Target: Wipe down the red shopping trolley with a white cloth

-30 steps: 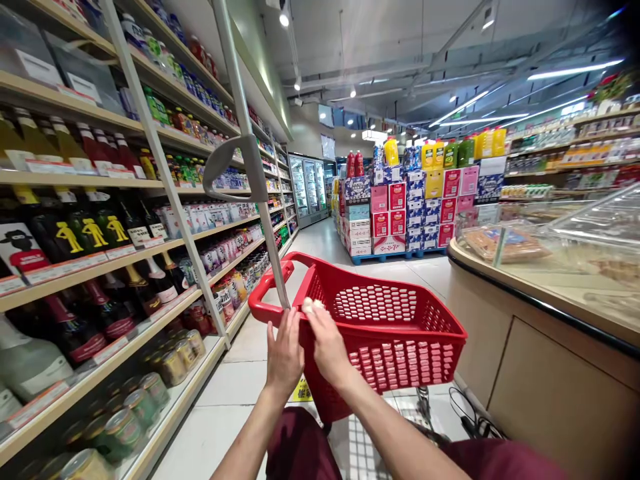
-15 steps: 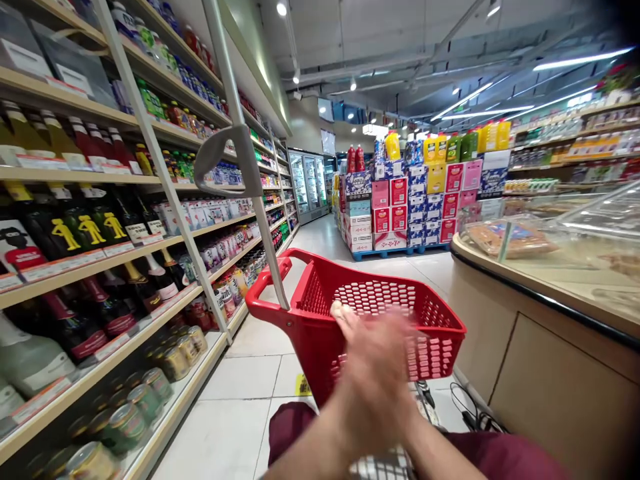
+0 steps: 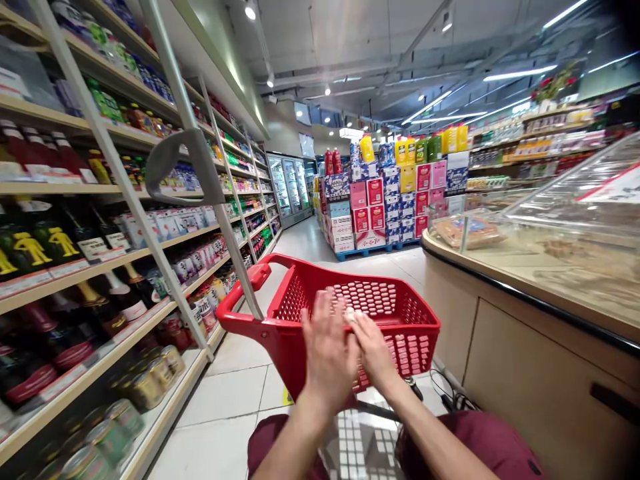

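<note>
One red cart (image 3: 285, 350) stood on tiled floor (image 3: 220, 437) beside stocked shelves (image 3: 75, 283); your left hand (image 3: 327, 353) had fingers spread, your right hand (image 3: 374, 350) curled fingers around something white (image 3: 351, 316).

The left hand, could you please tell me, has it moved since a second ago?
Yes: judged against the foot of the metal pole, where its fingers were, the left hand has moved right, along the red basket.

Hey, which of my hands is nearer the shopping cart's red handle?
Left: your left hand is to the right of the red handle; your right hand is farther right.
</note>
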Demonstrator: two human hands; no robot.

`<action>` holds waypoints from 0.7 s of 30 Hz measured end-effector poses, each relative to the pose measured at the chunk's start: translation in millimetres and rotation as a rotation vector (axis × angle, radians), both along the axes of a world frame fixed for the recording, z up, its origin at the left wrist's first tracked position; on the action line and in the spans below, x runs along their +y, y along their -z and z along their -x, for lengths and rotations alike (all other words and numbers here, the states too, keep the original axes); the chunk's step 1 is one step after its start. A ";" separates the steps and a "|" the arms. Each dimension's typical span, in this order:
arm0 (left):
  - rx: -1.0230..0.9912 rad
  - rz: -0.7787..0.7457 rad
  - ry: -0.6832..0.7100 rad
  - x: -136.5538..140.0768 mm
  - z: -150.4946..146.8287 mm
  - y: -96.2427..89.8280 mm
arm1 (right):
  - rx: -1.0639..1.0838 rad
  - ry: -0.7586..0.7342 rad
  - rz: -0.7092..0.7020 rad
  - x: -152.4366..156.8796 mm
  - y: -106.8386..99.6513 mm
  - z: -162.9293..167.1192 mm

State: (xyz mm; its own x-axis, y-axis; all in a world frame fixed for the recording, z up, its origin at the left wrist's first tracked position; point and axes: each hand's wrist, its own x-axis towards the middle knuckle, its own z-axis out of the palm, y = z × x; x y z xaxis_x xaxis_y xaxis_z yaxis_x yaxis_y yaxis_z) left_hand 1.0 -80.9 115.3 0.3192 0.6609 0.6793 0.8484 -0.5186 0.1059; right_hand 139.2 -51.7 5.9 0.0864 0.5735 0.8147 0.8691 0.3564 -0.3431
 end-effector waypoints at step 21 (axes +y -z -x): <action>0.308 0.172 0.039 22.6 -25.8 68.9 | -0.067 0.177 0.072 -27.5 28.3 -87.6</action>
State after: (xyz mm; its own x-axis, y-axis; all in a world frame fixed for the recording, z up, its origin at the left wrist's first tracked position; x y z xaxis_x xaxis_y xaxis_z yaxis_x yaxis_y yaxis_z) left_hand 26.8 -58.3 46.4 0.5190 0.7406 0.4268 0.8340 -0.5482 -0.0629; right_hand 226.8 -79.2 -22.4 0.1379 0.6107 0.7798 0.9378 0.1727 -0.3011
